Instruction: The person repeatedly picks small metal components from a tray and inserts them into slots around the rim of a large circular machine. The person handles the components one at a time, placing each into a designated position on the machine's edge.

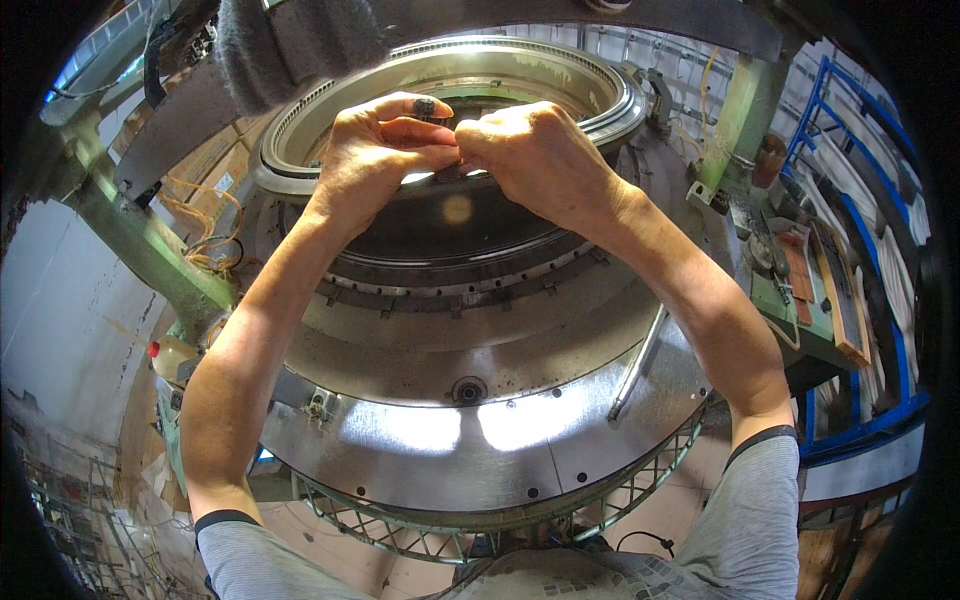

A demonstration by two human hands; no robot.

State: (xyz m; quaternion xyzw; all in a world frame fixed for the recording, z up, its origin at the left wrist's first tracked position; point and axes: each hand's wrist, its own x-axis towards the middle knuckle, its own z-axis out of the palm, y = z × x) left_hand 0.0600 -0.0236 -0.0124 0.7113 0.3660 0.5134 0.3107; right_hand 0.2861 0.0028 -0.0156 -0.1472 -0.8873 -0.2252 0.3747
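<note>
Both hands are raised over the near rim of a large round metal machine ring (290, 165), their fingertips brought together. My left hand (368, 160) pinches with thumb and fingers, and a small dark piece (425, 106) sits at its upper finger; whether it is worn or held I cannot tell. Against it, my right hand (540, 160) is closed, its thumb and forefinger pressed together. Anything pinched where the fingertips meet is too small or too hidden to name. Below the hands lies the dark, shiny inner band (450, 235) of the machine.
A broad polished metal plate (390, 455) curves round the near side, with a metal rod (638, 365) at its right. Green posts (150, 235) flank the machine. Grey fuzzy material (300, 50) hangs at the top. A blue rack (870, 260) stands at the right.
</note>
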